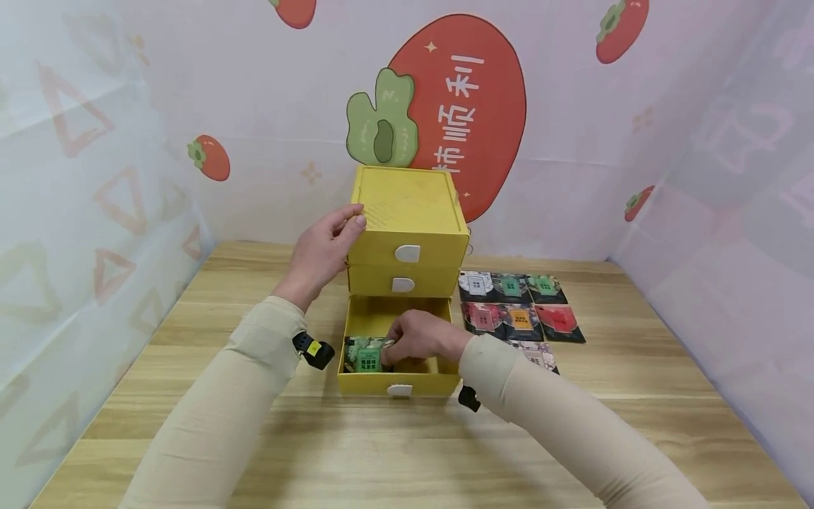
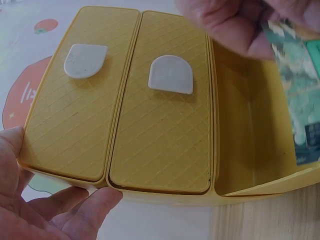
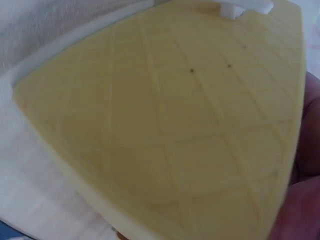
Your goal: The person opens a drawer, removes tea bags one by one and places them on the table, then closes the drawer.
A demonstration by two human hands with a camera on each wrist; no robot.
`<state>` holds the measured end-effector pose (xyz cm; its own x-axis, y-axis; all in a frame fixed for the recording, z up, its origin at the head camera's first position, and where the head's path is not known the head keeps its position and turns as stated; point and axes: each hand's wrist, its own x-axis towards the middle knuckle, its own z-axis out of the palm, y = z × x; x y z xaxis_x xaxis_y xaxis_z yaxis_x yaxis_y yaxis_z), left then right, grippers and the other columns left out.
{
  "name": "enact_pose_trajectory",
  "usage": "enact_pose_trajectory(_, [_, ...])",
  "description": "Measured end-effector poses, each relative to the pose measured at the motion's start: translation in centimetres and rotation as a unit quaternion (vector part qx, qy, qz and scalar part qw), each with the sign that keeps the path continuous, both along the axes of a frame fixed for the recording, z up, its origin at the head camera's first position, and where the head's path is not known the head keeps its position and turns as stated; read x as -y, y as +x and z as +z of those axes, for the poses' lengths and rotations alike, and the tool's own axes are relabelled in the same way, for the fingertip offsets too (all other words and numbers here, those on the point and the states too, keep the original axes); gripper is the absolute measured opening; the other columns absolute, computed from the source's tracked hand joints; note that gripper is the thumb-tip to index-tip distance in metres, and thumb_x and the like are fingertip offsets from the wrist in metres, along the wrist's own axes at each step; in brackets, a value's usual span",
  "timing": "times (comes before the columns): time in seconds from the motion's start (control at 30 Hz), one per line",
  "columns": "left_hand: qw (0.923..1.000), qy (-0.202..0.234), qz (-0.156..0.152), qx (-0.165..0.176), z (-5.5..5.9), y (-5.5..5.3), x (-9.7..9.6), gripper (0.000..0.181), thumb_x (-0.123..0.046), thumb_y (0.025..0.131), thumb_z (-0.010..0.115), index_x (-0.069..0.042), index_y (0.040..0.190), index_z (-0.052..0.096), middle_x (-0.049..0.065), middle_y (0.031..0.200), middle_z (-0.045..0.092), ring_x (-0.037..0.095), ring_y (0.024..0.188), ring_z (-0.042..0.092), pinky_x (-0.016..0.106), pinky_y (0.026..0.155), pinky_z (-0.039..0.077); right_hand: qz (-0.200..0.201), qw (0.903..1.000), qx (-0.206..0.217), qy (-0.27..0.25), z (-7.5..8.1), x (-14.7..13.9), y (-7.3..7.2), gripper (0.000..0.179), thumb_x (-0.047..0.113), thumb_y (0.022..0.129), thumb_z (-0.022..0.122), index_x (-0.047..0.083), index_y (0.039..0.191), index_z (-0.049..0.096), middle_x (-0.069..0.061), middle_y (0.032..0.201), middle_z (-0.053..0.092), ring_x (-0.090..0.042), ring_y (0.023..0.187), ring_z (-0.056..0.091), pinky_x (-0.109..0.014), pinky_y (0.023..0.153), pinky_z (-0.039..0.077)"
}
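Note:
A yellow drawer box (image 1: 407,201) stands on the table with its lowest drawer (image 1: 362,385) pulled out. My left hand (image 1: 324,251) rests against the box's upper left edge, its fingers spread over the side and top in the left wrist view. Inside the lowest drawer, my right hand (image 1: 422,336) pinches the right edge of a green sachet (image 1: 367,359), which lies at the drawer's left side. In the left wrist view this sachet (image 2: 300,85) appears tilted over the drawer. The drawer's front (image 3: 165,120) fills the right wrist view, hiding the fingertips.
Several flat sachets lie in rows to the right of the box, among them a red sachet (image 1: 559,322) and an orange-labelled sachet (image 1: 521,320). My right forearm partly covers a pale sachet (image 1: 537,353). Behind the table hangs a printed backdrop (image 1: 280,92).

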<state>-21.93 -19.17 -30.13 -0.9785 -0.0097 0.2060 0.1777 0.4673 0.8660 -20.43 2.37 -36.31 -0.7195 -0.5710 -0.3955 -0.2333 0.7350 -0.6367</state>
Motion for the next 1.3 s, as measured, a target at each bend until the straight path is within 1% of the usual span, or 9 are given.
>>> enact_pose_trajectory(0.1, [1.0,0.008,0.0,0.003,-0.1,0.0,0.1,0.06,-0.064,0.104,0.048,-0.034,0.155,0.051,0.005,0.152,0.057,0.023,0.134,0.053,0.05,0.09,0.061,0.004,0.9993,0.031,-0.02,0.0,-0.3,0.3,0.012,0.024,0.091,0.081,0.013,0.093,0.076,0.0,0.086,0.071,-0.016,0.074,0.064,-0.03,0.069,0.059])
enact_pose_trajectory(0.27, [0.9999,0.016,-0.002,0.007,-0.2,0.0,0.2,0.06,-0.065,0.103,0.049,-0.034,0.155,0.051,0.006,0.153,0.055,0.024,0.135,0.053,0.053,0.093,0.06,0.002,0.998,0.034,-0.053,0.4,-0.8,0.7,0.01,0.022,0.093,0.078,0.013,0.094,0.075,0.0,0.089,0.069,-0.018,0.077,0.063,-0.035,0.072,0.061])
enact_pose_trajectory(0.43, [0.9999,0.008,-0.001,0.007,-0.2,-0.1,0.1,0.06,-0.065,0.103,0.048,-0.034,0.155,0.051,0.007,0.155,0.054,0.024,0.136,0.052,0.048,0.09,0.062,-0.006,0.9963,0.002,-0.086,1.4,-2.0,0.8,0.012,0.023,0.097,0.074,0.011,0.095,0.073,0.0,0.092,0.069,-0.018,0.083,0.064,-0.035,0.076,0.061])
enact_pose_trajectory(0.53, [1.0,0.001,0.001,0.006,-0.2,-0.2,0.1,0.061,-0.066,0.103,0.047,-0.034,0.155,0.051,0.007,0.155,0.054,0.024,0.136,0.053,0.046,0.088,0.063,-0.024,0.9942,-0.018,-0.103,2.2,-3.0,0.9,0.012,0.026,0.098,0.073,0.014,0.098,0.074,0.001,0.096,0.071,-0.017,0.086,0.064,-0.032,0.077,0.059])
enact_pose_trajectory(0.63, [1.0,0.003,-0.001,0.006,-0.1,-0.2,0.0,0.06,-0.064,0.104,0.048,-0.033,0.156,0.051,0.007,0.155,0.054,0.024,0.137,0.053,0.046,0.088,0.063,-0.04,0.9912,-0.03,-0.123,2.8,-4.3,0.9,0.014,0.028,0.099,0.071,0.014,0.1,0.073,0.0,0.099,0.071,-0.018,0.088,0.065,-0.034,0.079,0.059])
enact_pose_trajectory(0.8, [1.0,0.0,-0.003,0.006,0.0,0.0,-0.1,0.061,-0.063,0.105,0.047,-0.031,0.157,0.05,0.009,0.154,0.055,0.027,0.135,0.054,0.047,0.089,0.062,-0.066,0.9862,-0.029,-0.149,4.0,-6.5,1.0,0.017,0.029,0.102,0.068,0.013,0.104,0.069,-0.003,0.103,0.067,-0.021,0.096,0.067,-0.04,0.088,0.06])
enact_pose_trajectory(1.03, [1.0,0.0,0.004,0.007,0.1,0.0,-0.3,0.06,-0.064,0.104,0.047,-0.033,0.156,0.05,0.006,0.15,0.058,0.024,0.126,0.059,0.045,0.087,0.063,-0.109,0.9818,-0.032,-0.152,5.4,-10.1,1.1,0.02,0.032,0.103,0.068,0.012,0.108,0.067,-0.008,0.103,0.064,-0.026,0.099,0.064,-0.043,0.091,0.061])
enact_pose_trajectory(1.23, [0.9999,0.005,0.0,0.011,0.1,0.0,-0.2,0.061,-0.064,0.104,0.047,-0.032,0.156,0.05,0.007,0.151,0.057,0.027,0.12,0.062,0.05,0.09,0.062,-0.128,0.9775,-0.039,-0.163,5.5,-13.7,1.0,0.025,0.029,0.104,0.066,0.006,0.114,0.065,-0.008,0.103,0.065,-0.026,0.097,0.062,-0.041,0.088,0.061])
enact_pose_trajectory(1.3, [0.9999,0.001,0.0,0.013,0.1,0.0,-0.2,0.061,-0.064,0.104,0.047,-0.033,0.157,0.049,0.007,0.151,0.057,0.027,0.12,0.063,0.048,0.089,0.062,-0.132,0.9764,-0.045,-0.166,5.3,-15.0,0.9,0.027,0.028,0.105,0.065,0.003,0.115,0.064,-0.008,0.103,0.065,-0.024,0.098,0.061,-0.039,0.087,0.06])
